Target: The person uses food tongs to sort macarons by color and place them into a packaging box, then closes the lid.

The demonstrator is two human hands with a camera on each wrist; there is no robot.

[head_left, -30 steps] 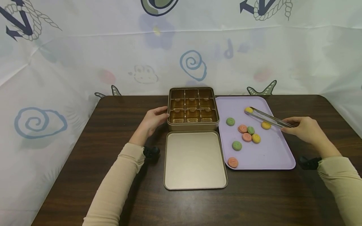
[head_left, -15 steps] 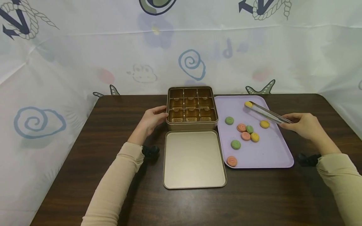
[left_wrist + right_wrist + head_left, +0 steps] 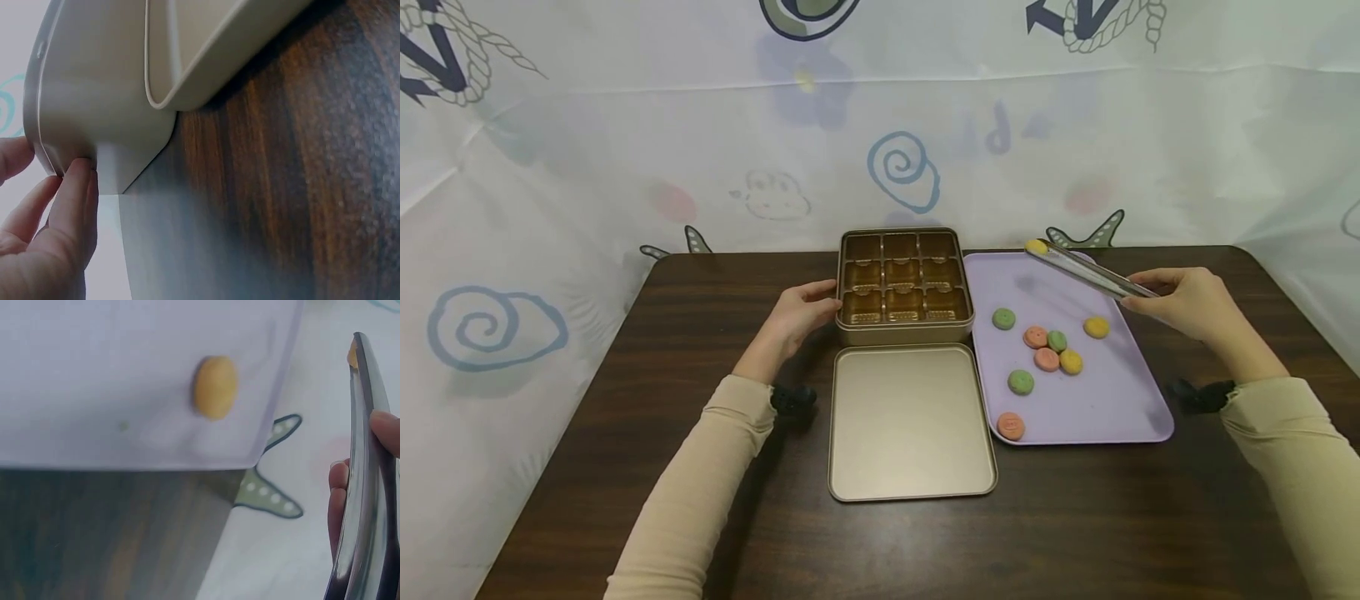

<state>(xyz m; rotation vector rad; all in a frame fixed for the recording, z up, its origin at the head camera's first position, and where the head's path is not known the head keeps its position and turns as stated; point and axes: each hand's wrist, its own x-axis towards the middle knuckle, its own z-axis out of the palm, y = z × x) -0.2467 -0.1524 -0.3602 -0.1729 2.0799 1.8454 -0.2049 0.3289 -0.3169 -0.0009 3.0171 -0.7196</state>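
My right hand (image 3: 1183, 304) grips metal tongs (image 3: 1093, 273), whose tips pinch a yellow macaron-like sweet (image 3: 1037, 247) above the far part of the lilac tray (image 3: 1120, 417). In the right wrist view the thumb and fingers press the tongs (image 3: 369, 425) from both sides. My left hand (image 3: 793, 318) touches the left side of a gold tin (image 3: 906, 335) with fairly straight fingers. Inside the tin lies a brown insert (image 3: 902, 273) with several compartments, which look bare. On the tray are more yellow (image 3: 1096, 327), green (image 3: 1020, 382) and pink sweets (image 3: 1011, 426).
The tin's gold lid (image 3: 912, 425) lies in front of the tin, its rim facing up, left of the tray. All stand on a dark wooden table (image 3: 700, 308). A printed white cloth (image 3: 625, 167) hangs behind the table's far edge.
My right hand has lifted the tongs and the yellow sweet up and away toward the tray's far edge, slightly left. My left hand stays at the tin. The head view has shifted slightly.
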